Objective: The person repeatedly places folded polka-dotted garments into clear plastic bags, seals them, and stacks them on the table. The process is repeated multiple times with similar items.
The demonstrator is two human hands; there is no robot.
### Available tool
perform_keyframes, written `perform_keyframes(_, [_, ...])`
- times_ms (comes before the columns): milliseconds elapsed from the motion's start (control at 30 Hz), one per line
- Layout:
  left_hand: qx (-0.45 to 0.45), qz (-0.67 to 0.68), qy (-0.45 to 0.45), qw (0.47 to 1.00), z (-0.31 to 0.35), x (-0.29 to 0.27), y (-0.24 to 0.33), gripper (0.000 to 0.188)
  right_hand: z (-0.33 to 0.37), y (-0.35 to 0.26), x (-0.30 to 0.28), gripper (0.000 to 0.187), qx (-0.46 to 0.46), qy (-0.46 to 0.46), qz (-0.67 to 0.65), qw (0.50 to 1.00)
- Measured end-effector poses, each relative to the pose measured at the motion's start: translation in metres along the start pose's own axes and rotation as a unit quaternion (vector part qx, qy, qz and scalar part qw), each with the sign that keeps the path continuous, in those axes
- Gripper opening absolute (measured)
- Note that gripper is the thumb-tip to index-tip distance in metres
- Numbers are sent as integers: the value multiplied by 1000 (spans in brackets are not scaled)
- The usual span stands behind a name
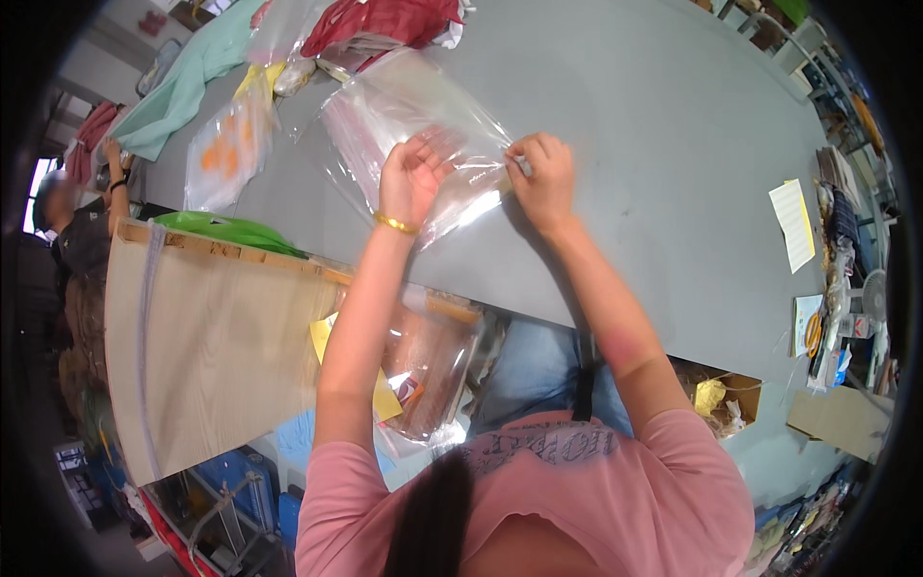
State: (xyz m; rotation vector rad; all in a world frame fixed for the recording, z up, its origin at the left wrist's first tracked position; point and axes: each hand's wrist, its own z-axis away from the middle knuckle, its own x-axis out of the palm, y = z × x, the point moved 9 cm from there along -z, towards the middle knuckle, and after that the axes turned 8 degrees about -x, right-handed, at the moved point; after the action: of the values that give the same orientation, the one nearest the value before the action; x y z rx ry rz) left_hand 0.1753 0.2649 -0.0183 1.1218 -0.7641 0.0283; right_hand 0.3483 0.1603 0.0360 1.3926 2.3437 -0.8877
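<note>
A clear plastic bag [370, 120] lies on the grey table [663, 144] in front of me, glossy and wrinkled. My right hand [544, 178] pinches the bag's right edge between thumb and fingers. Against the plastic rests my left hand [413, 181], palm turned inward, fingers loosely curled and apart; whether they are inside the bag or over it I cannot tell. A yellow bangle [395, 224] circles the left wrist.
Beyond the bag lie a dark red bundle [385, 24] and a clear bag with orange pieces [223, 149]. Green cloth [187, 91] drapes the far left, near another person [87, 226]. Orange-handled scissors [813, 334] and a paper sheet [793, 226] lie right. A wooden board [216, 337] stands left.
</note>
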Motion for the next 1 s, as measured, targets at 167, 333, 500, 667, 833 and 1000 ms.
perform_keyframes(167, [261,-714,-77,645,33,69,-16,51,0,-1,2,22,-33,22,-4,999])
perform_keyframes(333, [404,-774,3,487,31,96,-27,24,3,-11,-7,21,-61,30,11,998])
perform_keyframes(500, [368,-813,44,449,25,84,-37,25,19,-27,-26,23,-72,48,-27,996])
perform_keyframes(667, [375,-794,50,476,24,90,-38,23,28,-25,-26,34,-10,11,-45,999])
perform_keyframes(833, [382,-818,52,427,20,87,-40,36,49,-38,-70,38,-1,-4,-72,997])
perform_keyframes(1000, [351,-822,20,448,8,71,-53,50,84,-48,-177,39,61,-18,-61,996])
